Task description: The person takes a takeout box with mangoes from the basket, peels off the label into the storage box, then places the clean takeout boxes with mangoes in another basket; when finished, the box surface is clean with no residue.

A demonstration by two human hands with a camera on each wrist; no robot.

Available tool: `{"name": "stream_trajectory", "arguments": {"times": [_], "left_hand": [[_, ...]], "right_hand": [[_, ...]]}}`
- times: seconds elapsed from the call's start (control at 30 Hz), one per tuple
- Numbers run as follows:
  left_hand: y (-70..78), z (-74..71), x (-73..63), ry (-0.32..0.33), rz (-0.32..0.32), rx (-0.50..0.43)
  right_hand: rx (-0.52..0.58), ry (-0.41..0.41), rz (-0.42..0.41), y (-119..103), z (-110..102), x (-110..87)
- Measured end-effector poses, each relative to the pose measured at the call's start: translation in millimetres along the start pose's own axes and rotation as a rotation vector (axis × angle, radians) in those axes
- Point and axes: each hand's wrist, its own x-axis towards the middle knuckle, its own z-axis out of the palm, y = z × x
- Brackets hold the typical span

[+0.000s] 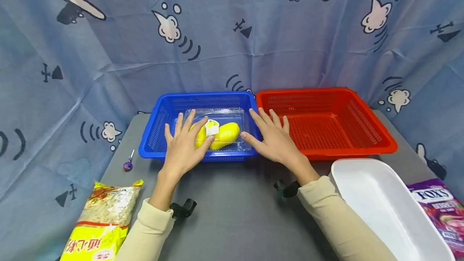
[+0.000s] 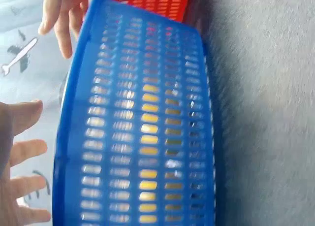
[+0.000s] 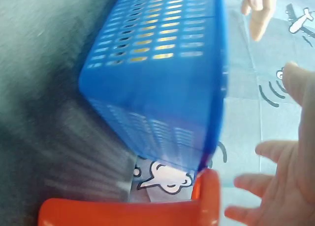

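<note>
A blue basket [image 1: 156,154] stands at the middle back of the table, its slotted side [image 2: 133,137] filling the left wrist view. Inside it lies a clear plastic box [image 1: 237,116] with yellow, oblong fruit-like pieces [image 1: 225,135] and a white label [image 1: 212,127]. My left hand [image 1: 185,144] is above the basket's front left part, fingers spread and holding nothing. Over its right rim, beside the red basket [image 1: 326,132], is my right hand [image 1: 273,138], also spread with nothing in it. Whether either hand touches the rim cannot be told from the head view; both wrist views show fingers apart from it.
A white tray [image 1: 384,204] sits at the front right, with a purple FOX'S bag [image 1: 440,212] beyond it. To the left are a yellow pasta bag [image 1: 105,216] and a wrapped lollipop [image 1: 128,164]. A blue patterned curtain [image 1: 217,51] hangs behind the baskets.
</note>
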Motion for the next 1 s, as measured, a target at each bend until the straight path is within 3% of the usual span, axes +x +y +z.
{"name": "stream_trajectory", "arguments": {"times": [0.23,0.5,0.63,0.83,1.0], "left_hand": [[-27.4,-15.5,-1.5,0.076,-0.036,-0.088],[-77.0,-34.2,-4.5,0.139,-0.156,-0.188],[-97.1,-34.2,-9.1,0.148,-0.221,-0.211],[-115.8,-30.5,-14.7,0.203,-0.335,-0.253],[-125.9,-25.4,-16.5,0.229,-0.343,-0.301]], "right_hand": [[0.080,-0.075,-0.094,-4.8,-5.7,9.7],[0.007,-0.111,-0.133,-6.9,-2.8,22.1],[-0.018,-0.123,-0.130,-5.1,1.7,25.1],[-0.022,-0.145,-0.125,-5.2,4.5,28.3],[-0.012,-0.153,-0.113,-3.2,5.7,29.2]]}}
